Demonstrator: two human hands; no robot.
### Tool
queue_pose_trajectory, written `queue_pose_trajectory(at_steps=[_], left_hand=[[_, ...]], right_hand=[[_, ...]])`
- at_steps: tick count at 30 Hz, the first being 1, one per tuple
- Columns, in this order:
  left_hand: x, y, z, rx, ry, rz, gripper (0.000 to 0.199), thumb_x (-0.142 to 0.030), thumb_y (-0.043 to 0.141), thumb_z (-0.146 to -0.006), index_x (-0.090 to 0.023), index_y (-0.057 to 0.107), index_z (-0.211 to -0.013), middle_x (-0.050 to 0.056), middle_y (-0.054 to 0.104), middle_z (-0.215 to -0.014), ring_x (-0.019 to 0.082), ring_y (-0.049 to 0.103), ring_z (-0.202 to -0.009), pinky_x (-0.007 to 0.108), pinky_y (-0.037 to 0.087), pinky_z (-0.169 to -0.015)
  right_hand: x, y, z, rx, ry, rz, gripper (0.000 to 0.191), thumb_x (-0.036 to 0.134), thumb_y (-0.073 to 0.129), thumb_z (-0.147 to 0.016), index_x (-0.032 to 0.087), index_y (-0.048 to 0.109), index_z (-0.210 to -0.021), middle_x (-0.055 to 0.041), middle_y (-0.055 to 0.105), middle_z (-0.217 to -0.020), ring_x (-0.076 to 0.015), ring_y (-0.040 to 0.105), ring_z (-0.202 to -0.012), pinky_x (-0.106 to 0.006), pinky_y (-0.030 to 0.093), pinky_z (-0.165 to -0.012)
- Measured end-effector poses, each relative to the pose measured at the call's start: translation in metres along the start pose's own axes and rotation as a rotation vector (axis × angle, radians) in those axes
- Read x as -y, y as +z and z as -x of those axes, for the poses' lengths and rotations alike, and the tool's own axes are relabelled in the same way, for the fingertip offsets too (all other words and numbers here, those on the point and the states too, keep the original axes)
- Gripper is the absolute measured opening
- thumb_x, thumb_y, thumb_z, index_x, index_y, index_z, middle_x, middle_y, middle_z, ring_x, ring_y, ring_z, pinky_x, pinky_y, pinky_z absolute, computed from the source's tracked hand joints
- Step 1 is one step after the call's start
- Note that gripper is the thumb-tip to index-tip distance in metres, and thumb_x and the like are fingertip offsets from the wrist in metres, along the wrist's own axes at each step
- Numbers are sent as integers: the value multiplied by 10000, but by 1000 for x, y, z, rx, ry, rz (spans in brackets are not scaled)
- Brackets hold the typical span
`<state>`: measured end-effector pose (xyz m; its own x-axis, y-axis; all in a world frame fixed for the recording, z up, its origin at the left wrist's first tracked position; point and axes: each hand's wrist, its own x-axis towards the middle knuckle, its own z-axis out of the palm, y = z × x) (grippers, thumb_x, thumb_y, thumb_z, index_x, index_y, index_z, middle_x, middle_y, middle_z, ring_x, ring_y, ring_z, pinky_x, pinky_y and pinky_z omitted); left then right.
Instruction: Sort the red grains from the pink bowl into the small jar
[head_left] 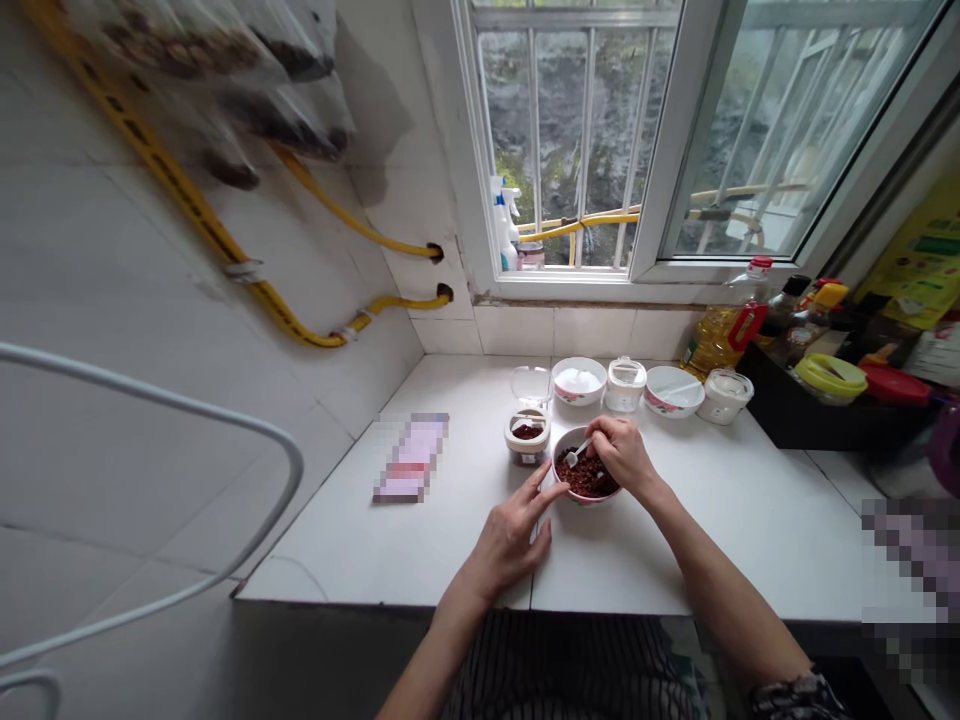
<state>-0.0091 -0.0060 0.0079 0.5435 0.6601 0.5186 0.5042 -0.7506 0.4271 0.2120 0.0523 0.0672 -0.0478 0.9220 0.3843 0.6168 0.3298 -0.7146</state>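
Observation:
A bowl of dark red-brown flakes (586, 478) stands on the white counter. My right hand (619, 452) is closed on a small white spoon (574, 458), whose tip is in the bowl over the flakes. Fingers apart, my left hand (517, 535) touches the bowl's left rim and holds nothing. Just left of the bowl is an open jar (527, 436) with dark red contents, its clear lid (531, 384) raised behind it.
Behind stand a bowl of white powder (579, 382), a lidded white jar (625, 384), another bowl (673, 392) and a second jar (725, 397). An oil bottle (720, 325) and a black condiment box (787, 400) are at right. A blurred pink packet (412, 458) lies left.

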Motion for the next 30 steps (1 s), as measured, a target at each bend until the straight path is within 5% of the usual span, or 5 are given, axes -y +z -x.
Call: queue_pose_trajectory(at_steps=[7, 22, 30], left_hand=[[0, 0, -1, -13, -2, 7, 670, -46, 490, -834, -295, 429, -1453, 122, 391, -1569, 250, 625, -1230, 376, 565, -957], [-3, -2, -1, 9, -16, 25, 679, -35, 487, -831, -301, 429, -1453, 114, 373, -1581, 244, 619, -1237, 371, 561, -962], [0, -1, -1, 9, -10, 27, 670, -37, 495, -818, -279, 443, -1440, 115, 369, -1584, 249, 601, -1262, 377, 567, -966]], right_hand=[[-1, -6, -1, -22, 217, -229, 181, 239, 446, -709, 223, 626, -695, 8, 676, -521, -185, 653, -549, -281, 494, -622], [-4, -5, -4, -24, 256, -487, 149, 282, 496, -685, 213, 628, -678, 8, 677, -502, -179, 645, -508, -287, 522, -575], [14, 9, 0, -92, 39, -513, 204, 367, 505, -895, 206, 619, -946, -53, 777, -809, -216, 741, -792, -353, 554, -775]])
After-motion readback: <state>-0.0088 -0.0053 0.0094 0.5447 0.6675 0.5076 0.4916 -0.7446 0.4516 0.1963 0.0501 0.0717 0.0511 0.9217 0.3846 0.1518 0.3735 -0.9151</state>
